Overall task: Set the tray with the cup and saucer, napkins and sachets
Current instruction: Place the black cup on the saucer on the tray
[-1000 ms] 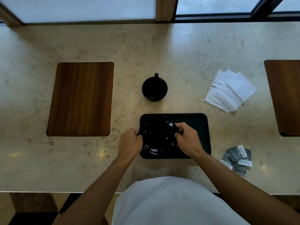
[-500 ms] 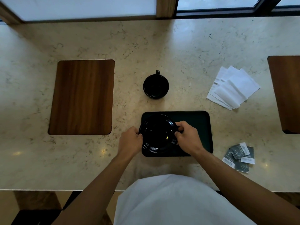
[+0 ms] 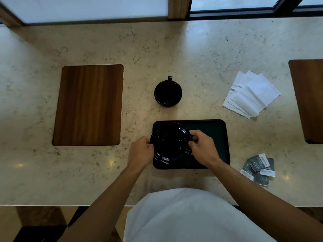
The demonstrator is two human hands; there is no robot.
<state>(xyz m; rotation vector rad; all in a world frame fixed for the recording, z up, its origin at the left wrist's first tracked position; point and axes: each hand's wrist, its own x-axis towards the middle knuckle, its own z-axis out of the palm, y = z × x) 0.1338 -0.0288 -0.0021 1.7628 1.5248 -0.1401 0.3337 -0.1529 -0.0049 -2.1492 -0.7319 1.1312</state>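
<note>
A glossy black saucer point(image 3: 170, 143) sits over the left half of the dark tray point(image 3: 212, 130). My left hand point(image 3: 140, 151) grips the saucer's left rim and my right hand point(image 3: 202, 147) grips its right rim. A black cup point(image 3: 168, 93) stands on the counter just beyond the tray, its handle pointing away from me. White napkins point(image 3: 251, 95) lie fanned out at the right. Several grey sachets point(image 3: 258, 169) lie in a small pile to the right of the tray.
A wooden inlay panel point(image 3: 88, 105) is set in the marble counter at the left, and another point(image 3: 309, 100) at the right edge. A window frame runs along the far side. The counter's front edge is close to my body.
Both hands stay on the saucer over the tray's left half. Only the camera view has shifted slightly.
</note>
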